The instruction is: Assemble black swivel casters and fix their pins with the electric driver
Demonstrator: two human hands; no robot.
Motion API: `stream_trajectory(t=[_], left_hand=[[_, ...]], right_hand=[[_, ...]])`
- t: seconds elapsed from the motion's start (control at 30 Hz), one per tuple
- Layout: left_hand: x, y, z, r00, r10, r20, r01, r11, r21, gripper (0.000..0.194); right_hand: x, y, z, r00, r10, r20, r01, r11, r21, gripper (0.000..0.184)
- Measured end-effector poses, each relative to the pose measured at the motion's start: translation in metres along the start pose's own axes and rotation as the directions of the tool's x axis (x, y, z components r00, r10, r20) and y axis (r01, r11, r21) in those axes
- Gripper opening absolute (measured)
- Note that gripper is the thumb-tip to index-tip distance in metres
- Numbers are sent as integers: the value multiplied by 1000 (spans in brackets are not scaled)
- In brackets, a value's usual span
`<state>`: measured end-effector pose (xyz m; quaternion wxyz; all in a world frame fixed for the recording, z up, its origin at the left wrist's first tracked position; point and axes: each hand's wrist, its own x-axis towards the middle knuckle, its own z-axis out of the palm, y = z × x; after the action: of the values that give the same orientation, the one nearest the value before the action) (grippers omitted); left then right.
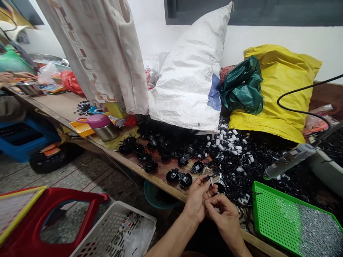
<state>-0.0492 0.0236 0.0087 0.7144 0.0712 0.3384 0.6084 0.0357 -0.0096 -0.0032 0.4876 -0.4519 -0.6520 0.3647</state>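
Observation:
My left hand (196, 201) is closed on a small black plastic part (209, 179) with a grey piece on it, held just above the table's front edge. Close beside it, my right hand (225, 213) has thumb and forefinger pinched together; whatever is between them is too small to make out. Round black discs with grey fittings (185, 179) lie just left of my hands. Behind them spreads a heap of small black parts (230, 173), with white blocks (225, 140) on top.
At right, a green basket (278, 207) holds small metal pieces (318, 228), with a grey cylindrical tool (291, 160) above it. A white sack (187, 78) and yellow sack (278, 89) stand behind. A purple-lidded container (103, 126) is left; a white basket (115, 232) and red stool (64, 221) sit below.

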Motion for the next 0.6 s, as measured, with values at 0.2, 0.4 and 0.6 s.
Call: stream_trajectory(t=[0.2,0.4,0.6], left_hand=[[-5,0,2,999,34,30,-35,998,45,31],[-10,-2,-6,977,174,123,-202,943,265,24],[-17,-2,-8,965,212,154,-258,878,403,15]], right_hand=[[-1,5,-10,970,-233,70,243,941,-237,12],[7,-8,-32,961,-268,69,275,900,-338,11],[14,-5,-43,926,-374,45,351,814,-464,12]])
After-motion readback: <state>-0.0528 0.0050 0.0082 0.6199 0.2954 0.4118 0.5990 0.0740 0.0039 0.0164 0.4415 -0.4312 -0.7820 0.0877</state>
